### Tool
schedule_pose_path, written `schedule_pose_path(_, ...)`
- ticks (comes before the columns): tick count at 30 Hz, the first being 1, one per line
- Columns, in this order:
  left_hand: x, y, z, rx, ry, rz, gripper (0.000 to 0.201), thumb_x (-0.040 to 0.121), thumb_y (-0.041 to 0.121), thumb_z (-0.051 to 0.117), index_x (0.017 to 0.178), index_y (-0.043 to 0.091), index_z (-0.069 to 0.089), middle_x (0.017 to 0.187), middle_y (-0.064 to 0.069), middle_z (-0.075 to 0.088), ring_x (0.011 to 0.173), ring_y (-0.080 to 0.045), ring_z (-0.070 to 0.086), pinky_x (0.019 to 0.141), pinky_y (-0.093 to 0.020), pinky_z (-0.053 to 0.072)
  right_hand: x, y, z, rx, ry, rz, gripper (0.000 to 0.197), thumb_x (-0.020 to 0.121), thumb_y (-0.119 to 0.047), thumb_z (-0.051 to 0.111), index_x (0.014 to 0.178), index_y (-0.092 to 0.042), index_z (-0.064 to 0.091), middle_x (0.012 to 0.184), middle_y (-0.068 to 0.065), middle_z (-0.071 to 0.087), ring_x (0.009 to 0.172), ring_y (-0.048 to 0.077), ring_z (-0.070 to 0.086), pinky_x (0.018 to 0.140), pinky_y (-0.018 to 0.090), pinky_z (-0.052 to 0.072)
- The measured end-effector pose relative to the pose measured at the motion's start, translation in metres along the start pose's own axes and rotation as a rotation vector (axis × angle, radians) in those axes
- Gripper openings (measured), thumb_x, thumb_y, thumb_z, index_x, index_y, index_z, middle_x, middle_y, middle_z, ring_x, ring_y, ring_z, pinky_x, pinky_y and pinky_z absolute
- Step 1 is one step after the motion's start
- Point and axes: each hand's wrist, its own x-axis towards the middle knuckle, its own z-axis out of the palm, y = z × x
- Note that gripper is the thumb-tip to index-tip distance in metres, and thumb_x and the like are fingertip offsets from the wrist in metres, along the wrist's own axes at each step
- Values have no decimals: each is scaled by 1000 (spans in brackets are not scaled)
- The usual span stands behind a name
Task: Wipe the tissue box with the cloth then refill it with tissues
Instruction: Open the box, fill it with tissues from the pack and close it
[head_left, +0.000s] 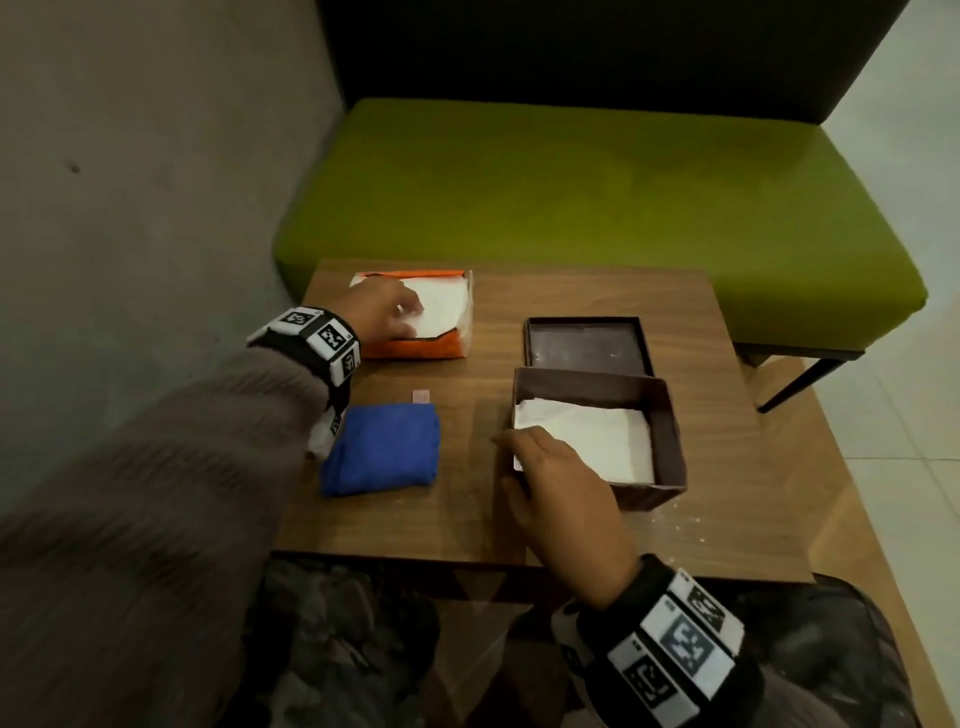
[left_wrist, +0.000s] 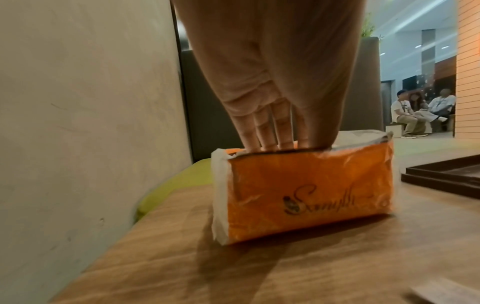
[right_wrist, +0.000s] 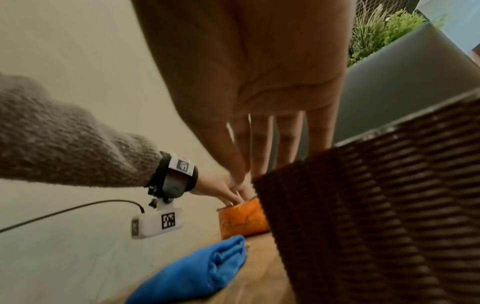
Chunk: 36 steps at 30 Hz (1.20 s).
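Observation:
The brown tissue box (head_left: 670, 431) stands open on the wooden table (head_left: 457, 525) with white tissues (head_left: 597, 431) inside. Its woven wall (right_wrist: 376, 205) fills the right wrist view. My right hand (head_left: 524, 449) lies over the box's near-left corner, and its straight fingers (right_wrist: 262, 144) reach down behind the wall. My left hand (head_left: 402, 317) reaches into the opened orange tissue pack (head_left: 415, 348) at the back left and pinches its white tissues (head_left: 441, 306). In the left wrist view those fingers (left_wrist: 267, 133) dip into the pack (left_wrist: 298, 195), tips hidden. The folded blue cloth (head_left: 382, 449) lies between pack and box.
The box's dark lid (head_left: 587, 345) lies upside down just behind the box. A small pink slip (head_left: 422, 396) sits by the cloth. A green bench (head_left: 571, 182) stands beyond the table and a grey wall (head_left: 130, 182) on the left. People sit far off (left_wrist: 415, 115).

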Motion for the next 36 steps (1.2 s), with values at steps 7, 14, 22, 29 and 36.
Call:
schedule_pose_path(7, 4, 0, 11, 114, -65, 3, 49, 76, 17, 73, 121, 9, 54, 124, -10, 55, 112, -27, 52, 91, -34, 42, -1, 17, 16, 167, 154, 78, 19, 93, -27, 62, 111, -22, 59, 93, -9, 61, 79, 6, 56, 72, 27, 51)
schedule_pose_path(14, 10, 8, 5, 205, -50, 24, 24, 82, 23, 66, 103, 13, 61, 106, -7, 66, 98, -26, 58, 79, -32, 41, -2, 28, 22, 219, 181, 34, 15, 93, -26, 62, 107, -21, 61, 97, -8, 64, 88, 9, 60, 76, 35, 54)
schedule_pose_path(22, 7, 12, 6, 183, 70, -1, 7, 81, 10, 59, 81, 10, 52, 92, -18, 63, 90, -35, 59, 67, -32, 36, -3, 30, 29, 228, 266, -10, 12, 92, -25, 64, 102, -18, 64, 91, -5, 64, 84, 11, 60, 72, 34, 54)
schedule_pose_path(29, -2, 8, -8, -36, 372, -76, 26, 83, 21, 58, 107, 15, 62, 96, -15, 66, 89, -34, 61, 71, -38, 46, -2, 32, 31, 237, 275, -21, 8, 92, -24, 64, 98, -19, 64, 92, -5, 65, 85, 10, 60, 74, 31, 52)
schedule_pose_path(36, -26, 10, -38, -427, 571, -180, 28, 81, 14, 66, 106, 3, 63, 96, -18, 66, 89, -30, 61, 69, -32, 42, -2, 31, 29, 250, 263, -20, 11, 92, -23, 63, 102, -17, 65, 95, -2, 66, 89, 13, 61, 78, 35, 53)
